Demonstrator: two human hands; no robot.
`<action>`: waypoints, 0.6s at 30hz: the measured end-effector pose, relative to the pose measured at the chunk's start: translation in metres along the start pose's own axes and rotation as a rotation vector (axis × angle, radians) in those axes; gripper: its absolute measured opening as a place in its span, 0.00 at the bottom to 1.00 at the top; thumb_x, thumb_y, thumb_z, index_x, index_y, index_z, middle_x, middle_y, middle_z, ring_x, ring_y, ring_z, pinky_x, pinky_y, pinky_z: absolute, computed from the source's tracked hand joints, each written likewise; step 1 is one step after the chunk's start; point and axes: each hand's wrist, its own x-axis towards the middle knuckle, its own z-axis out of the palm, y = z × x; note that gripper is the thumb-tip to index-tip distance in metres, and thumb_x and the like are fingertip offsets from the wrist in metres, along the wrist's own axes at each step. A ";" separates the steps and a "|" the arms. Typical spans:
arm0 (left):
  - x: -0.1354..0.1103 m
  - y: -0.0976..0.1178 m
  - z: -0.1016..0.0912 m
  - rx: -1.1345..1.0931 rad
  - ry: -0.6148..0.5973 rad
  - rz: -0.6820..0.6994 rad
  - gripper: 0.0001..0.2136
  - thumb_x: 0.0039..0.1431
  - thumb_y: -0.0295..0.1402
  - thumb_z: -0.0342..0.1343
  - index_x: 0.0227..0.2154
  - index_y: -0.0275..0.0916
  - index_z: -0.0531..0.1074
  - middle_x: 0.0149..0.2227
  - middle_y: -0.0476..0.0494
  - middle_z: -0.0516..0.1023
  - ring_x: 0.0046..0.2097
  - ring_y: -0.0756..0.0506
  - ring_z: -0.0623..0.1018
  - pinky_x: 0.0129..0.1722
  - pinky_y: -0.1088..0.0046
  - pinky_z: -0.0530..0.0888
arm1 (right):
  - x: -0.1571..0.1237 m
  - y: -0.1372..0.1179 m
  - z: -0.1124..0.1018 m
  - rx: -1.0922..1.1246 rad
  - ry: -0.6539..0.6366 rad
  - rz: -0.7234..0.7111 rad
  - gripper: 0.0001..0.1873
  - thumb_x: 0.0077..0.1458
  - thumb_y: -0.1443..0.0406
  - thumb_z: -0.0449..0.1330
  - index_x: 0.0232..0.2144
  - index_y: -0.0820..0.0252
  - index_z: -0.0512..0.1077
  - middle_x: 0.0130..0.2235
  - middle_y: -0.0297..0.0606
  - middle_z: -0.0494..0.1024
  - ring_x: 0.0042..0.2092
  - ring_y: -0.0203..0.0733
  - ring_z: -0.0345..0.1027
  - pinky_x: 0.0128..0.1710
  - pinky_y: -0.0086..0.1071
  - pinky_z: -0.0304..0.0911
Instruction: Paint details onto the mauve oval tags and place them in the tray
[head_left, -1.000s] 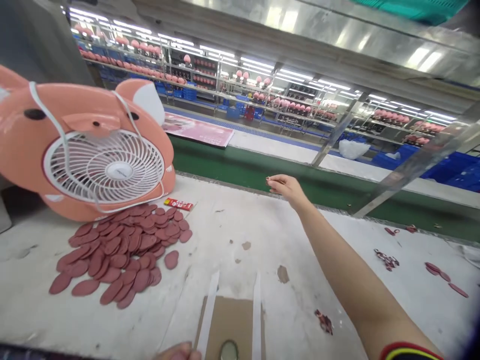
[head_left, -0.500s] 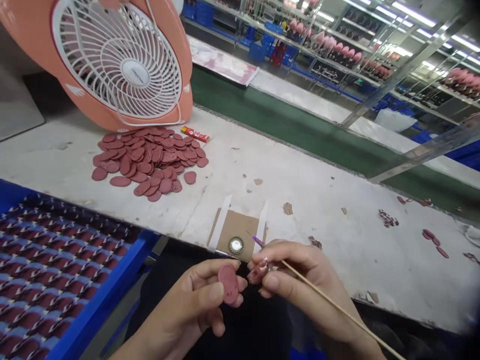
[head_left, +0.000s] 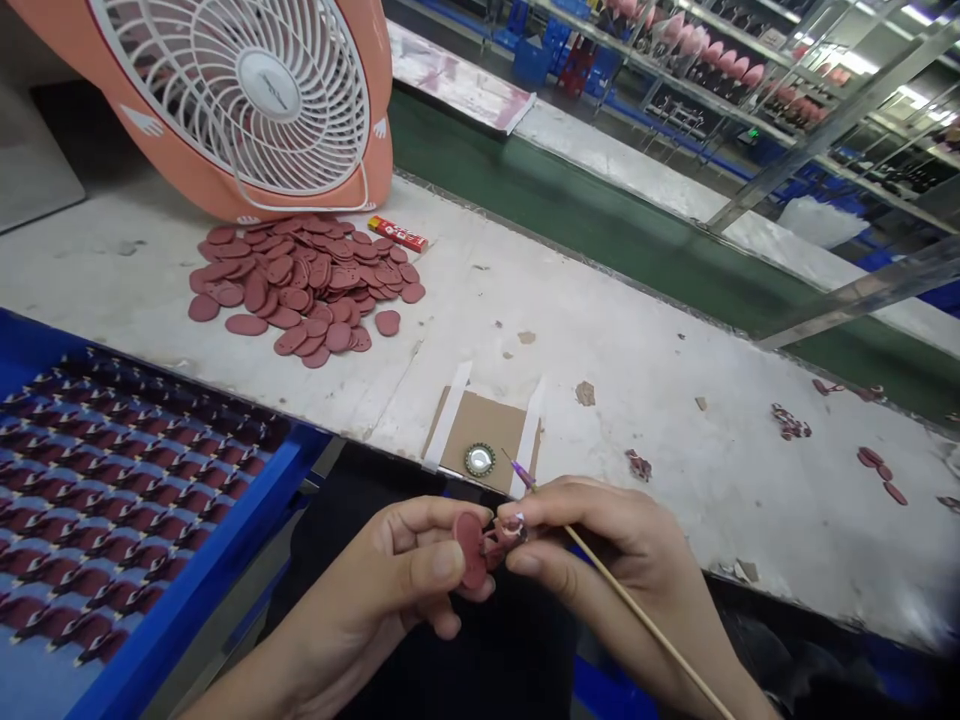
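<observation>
My left hand (head_left: 390, 575) pinches a flat oval maroon disc (head_left: 469, 555) between thumb and fingers, its broad face towards me. In my right hand (head_left: 619, 550), thumb and fingertips hold a small maroon figurine (head_left: 511, 532), partly hidden by the fingers. A thin wooden stick (head_left: 649, 620) with a purple collar and needle-like tip also lies in that hand. The figurine's lower end meets the disc's right side; whether they are joined I cannot tell. Just beyond the hands, a bottle cap (head_left: 479, 460) with something pale inside sits on a cardboard piece (head_left: 491, 425) taped to the table.
A heap of oval discs (head_left: 300, 285) lies on the white table (head_left: 480, 320) below an orange fan (head_left: 379, 170). Next to the heap is a red packet (head_left: 397, 234). A blue tray (head_left: 247, 510) on the left holds rows of figurines. Scraps and small parts (head_left: 791, 422) are at right.
My right hand has moved left and brought the figurine against the disc, which has turned slightly. The view has tilted down a little.
</observation>
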 end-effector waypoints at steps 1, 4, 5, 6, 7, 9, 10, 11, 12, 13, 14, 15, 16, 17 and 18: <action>0.001 0.000 0.000 -0.001 -0.001 0.000 0.15 0.43 0.41 0.73 0.34 0.38 0.83 0.27 0.46 0.80 0.30 0.51 0.77 0.23 0.85 0.71 | 0.000 0.000 0.000 -0.013 -0.003 -0.005 0.08 0.59 0.68 0.66 0.41 0.49 0.78 0.35 0.30 0.81 0.35 0.35 0.75 0.34 0.25 0.70; 0.004 0.000 0.000 -0.016 0.004 0.000 0.14 0.43 0.39 0.73 0.33 0.38 0.83 0.26 0.46 0.80 0.30 0.51 0.78 0.23 0.86 0.72 | 0.000 0.000 0.000 -0.047 -0.020 -0.023 0.09 0.59 0.68 0.66 0.42 0.49 0.77 0.35 0.29 0.81 0.35 0.34 0.76 0.34 0.25 0.70; 0.004 0.000 0.000 -0.021 0.007 -0.004 0.14 0.43 0.39 0.73 0.33 0.38 0.83 0.26 0.47 0.80 0.29 0.51 0.78 0.23 0.86 0.72 | 0.000 0.000 0.000 -0.055 -0.026 -0.027 0.09 0.60 0.68 0.65 0.42 0.49 0.77 0.36 0.29 0.81 0.35 0.34 0.76 0.34 0.25 0.70; 0.005 -0.001 0.000 -0.025 0.010 -0.008 0.14 0.44 0.39 0.73 0.34 0.38 0.83 0.26 0.47 0.79 0.29 0.51 0.77 0.23 0.86 0.72 | 0.000 0.001 0.001 -0.064 -0.032 -0.030 0.09 0.60 0.68 0.65 0.42 0.49 0.77 0.36 0.28 0.81 0.35 0.33 0.76 0.35 0.24 0.70; 0.006 -0.001 -0.001 -0.024 0.010 -0.013 0.15 0.44 0.39 0.73 0.34 0.38 0.83 0.26 0.47 0.79 0.29 0.51 0.77 0.23 0.86 0.72 | 0.000 0.001 0.001 -0.071 -0.037 -0.032 0.09 0.60 0.68 0.65 0.42 0.49 0.77 0.36 0.28 0.81 0.35 0.33 0.76 0.35 0.24 0.70; 0.007 -0.002 -0.002 -0.023 0.008 -0.017 0.15 0.45 0.40 0.72 0.34 0.38 0.83 0.26 0.48 0.79 0.29 0.52 0.77 0.22 0.87 0.72 | 0.001 0.001 0.001 -0.080 -0.043 -0.044 0.09 0.60 0.69 0.65 0.42 0.50 0.77 0.36 0.28 0.81 0.36 0.32 0.76 0.37 0.23 0.70; 0.007 -0.003 -0.002 -0.025 0.009 -0.019 0.15 0.45 0.40 0.72 0.34 0.38 0.83 0.26 0.48 0.79 0.29 0.52 0.77 0.22 0.87 0.72 | 0.001 0.001 0.001 -0.085 -0.047 -0.048 0.09 0.60 0.69 0.65 0.42 0.51 0.77 0.37 0.28 0.81 0.36 0.32 0.76 0.37 0.23 0.70; 0.007 -0.003 -0.002 -0.027 0.013 -0.020 0.14 0.44 0.40 0.72 0.33 0.38 0.83 0.25 0.48 0.79 0.29 0.52 0.76 0.22 0.87 0.71 | 0.002 0.001 0.001 -0.088 -0.051 -0.051 0.08 0.60 0.69 0.65 0.42 0.52 0.77 0.37 0.28 0.81 0.36 0.32 0.76 0.38 0.22 0.70; 0.007 -0.003 -0.002 -0.030 0.018 -0.024 0.14 0.44 0.40 0.73 0.33 0.38 0.83 0.25 0.48 0.78 0.28 0.53 0.76 0.22 0.87 0.71 | 0.002 0.001 0.001 -0.091 -0.053 -0.052 0.08 0.60 0.69 0.65 0.42 0.53 0.77 0.37 0.28 0.81 0.36 0.32 0.76 0.38 0.22 0.70; 0.008 -0.004 -0.002 -0.031 0.022 -0.028 0.14 0.44 0.40 0.73 0.33 0.38 0.83 0.25 0.49 0.78 0.28 0.53 0.76 0.22 0.87 0.71 | 0.003 0.001 0.001 -0.094 -0.055 -0.052 0.08 0.60 0.70 0.65 0.42 0.53 0.77 0.37 0.28 0.81 0.36 0.32 0.76 0.37 0.22 0.71; 0.008 -0.004 -0.002 -0.031 0.025 -0.032 0.15 0.44 0.40 0.73 0.33 0.38 0.83 0.25 0.49 0.78 0.28 0.53 0.76 0.21 0.87 0.71 | 0.003 0.001 0.001 -0.096 -0.056 -0.052 0.09 0.60 0.70 0.65 0.41 0.52 0.77 0.37 0.28 0.81 0.36 0.32 0.76 0.37 0.22 0.71; 0.008 -0.004 -0.002 -0.029 0.027 -0.034 0.15 0.44 0.41 0.73 0.33 0.38 0.83 0.25 0.49 0.78 0.28 0.53 0.76 0.21 0.88 0.70 | 0.004 0.001 0.001 -0.095 -0.057 -0.051 0.09 0.60 0.70 0.65 0.42 0.52 0.77 0.37 0.28 0.82 0.36 0.32 0.76 0.37 0.22 0.71; 0.008 -0.004 -0.002 -0.027 0.025 -0.036 0.15 0.44 0.41 0.73 0.33 0.38 0.83 0.25 0.48 0.78 0.28 0.53 0.75 0.21 0.88 0.70 | 0.004 0.001 0.001 -0.093 -0.060 -0.052 0.09 0.60 0.70 0.65 0.41 0.52 0.77 0.37 0.28 0.82 0.36 0.32 0.77 0.37 0.22 0.71; 0.008 -0.004 -0.002 -0.025 0.026 -0.037 0.15 0.44 0.41 0.73 0.33 0.38 0.83 0.25 0.48 0.78 0.28 0.53 0.75 0.21 0.88 0.70 | 0.004 0.001 0.001 -0.091 -0.064 -0.051 0.09 0.60 0.70 0.65 0.41 0.52 0.77 0.37 0.28 0.82 0.36 0.32 0.77 0.37 0.22 0.71; 0.008 -0.004 -0.001 -0.025 0.026 -0.036 0.15 0.43 0.42 0.73 0.33 0.38 0.83 0.25 0.48 0.78 0.28 0.53 0.75 0.21 0.88 0.69 | 0.003 0.000 0.001 -0.091 -0.066 -0.050 0.08 0.60 0.70 0.65 0.41 0.52 0.77 0.37 0.28 0.82 0.36 0.32 0.77 0.37 0.22 0.71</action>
